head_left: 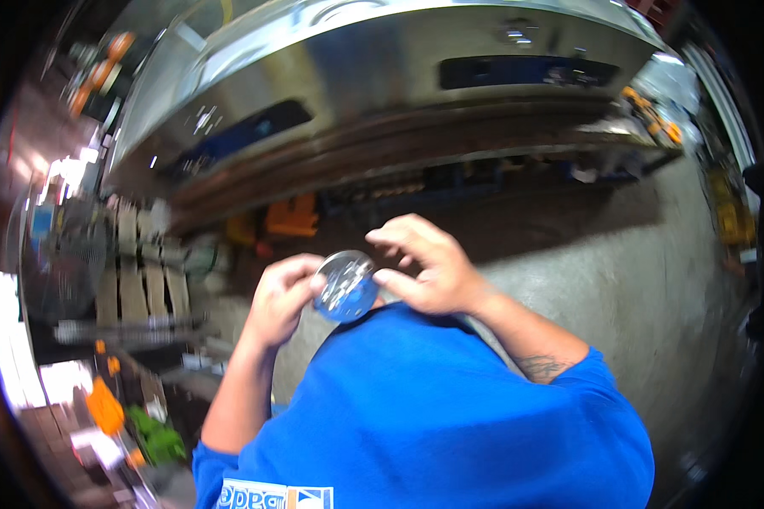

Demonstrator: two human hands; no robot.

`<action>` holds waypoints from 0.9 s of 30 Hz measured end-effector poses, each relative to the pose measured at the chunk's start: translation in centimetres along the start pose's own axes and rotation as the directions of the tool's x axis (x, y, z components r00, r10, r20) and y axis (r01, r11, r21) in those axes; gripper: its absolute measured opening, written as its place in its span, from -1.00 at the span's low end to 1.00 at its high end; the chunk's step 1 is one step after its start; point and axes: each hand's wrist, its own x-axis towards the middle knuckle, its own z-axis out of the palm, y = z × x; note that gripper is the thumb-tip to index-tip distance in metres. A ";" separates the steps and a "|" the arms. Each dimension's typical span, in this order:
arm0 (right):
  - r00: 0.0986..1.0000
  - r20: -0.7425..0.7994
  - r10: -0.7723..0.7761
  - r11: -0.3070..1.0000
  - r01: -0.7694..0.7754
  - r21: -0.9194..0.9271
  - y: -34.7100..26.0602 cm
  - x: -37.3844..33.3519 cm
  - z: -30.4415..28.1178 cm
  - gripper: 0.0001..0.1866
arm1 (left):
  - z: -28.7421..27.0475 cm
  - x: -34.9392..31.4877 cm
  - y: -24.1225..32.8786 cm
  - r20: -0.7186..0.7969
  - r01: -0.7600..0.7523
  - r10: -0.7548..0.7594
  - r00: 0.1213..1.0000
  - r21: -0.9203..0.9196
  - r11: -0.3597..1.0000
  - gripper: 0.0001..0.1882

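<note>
A small round shiny metal dish or lid (345,286) is up in front of my chest, its face mirroring blue and white. Its exact kind is hard to make out. My left hand (285,297) pinches its left edge, the thumb lying over the rim. At the right, my right hand (429,265) has its fingers apart and curved, with the thumb tip close to the dish's right rim. Whether that thumb touches it, I cannot tell.
Ahead stands a bench (382,140) bearing a large metal box-like piece (365,64) with two dark oblong panels. Orange bins (292,215) sit underneath. A fan (68,263) is at the left, and yellow tools (654,119) lie on the bench's right end. Concrete floor (586,288) spreads to the right.
</note>
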 end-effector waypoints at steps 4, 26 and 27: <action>0.978 0.186 -0.100 0.986 0.072 0.150 0.5 2.0 3.9 -0.56 | -3.8 -0.3 -0.8 0.100 0.102 -0.072 0.992 -0.342 0.934 -0.72; 0.922 -0.144 0.360 0.846 -0.257 0.467 11.8 24.6 28.7 -0.66 | -34.9 11.5 -0.3 0.216 -0.571 0.798 0.562 0.800 0.185 -0.71; 0.918 -0.196 0.343 0.855 -0.219 0.469 12.5 26.1 28.6 -0.71 | -35.5 12.9 0.6 0.233 -0.556 0.794 0.562 0.817 0.154 -0.70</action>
